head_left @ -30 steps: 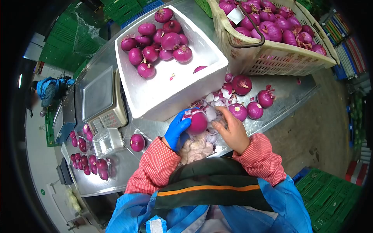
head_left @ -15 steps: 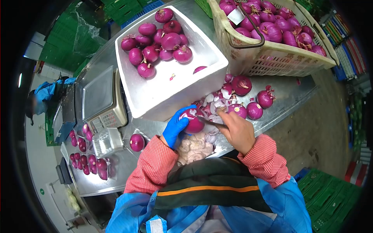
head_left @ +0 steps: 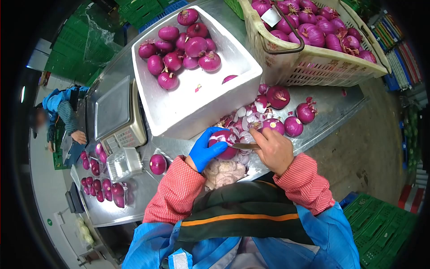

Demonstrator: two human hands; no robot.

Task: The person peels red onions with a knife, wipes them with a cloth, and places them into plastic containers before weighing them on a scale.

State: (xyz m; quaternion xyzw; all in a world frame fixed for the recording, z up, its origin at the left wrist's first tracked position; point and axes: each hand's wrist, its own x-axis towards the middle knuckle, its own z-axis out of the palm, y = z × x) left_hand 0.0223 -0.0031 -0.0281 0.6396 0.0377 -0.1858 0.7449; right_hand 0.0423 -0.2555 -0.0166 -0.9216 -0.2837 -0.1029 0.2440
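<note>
Our gloved left hand (head_left: 205,150) clasps the red onion (head_left: 224,140) as our right hand (head_left: 274,150), closed on a knife (head_left: 244,145), brings the blade back against it, peeling apparently midway.

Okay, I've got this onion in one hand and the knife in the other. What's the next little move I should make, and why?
Probably draw the knife a little further under the outer layer and peel it away. Your gloved left hand grips the red onion, your right hand holds the blade against its side, and pale, loose-looking patches show on its top. Peeled scraps already lie just behind it.
</note>
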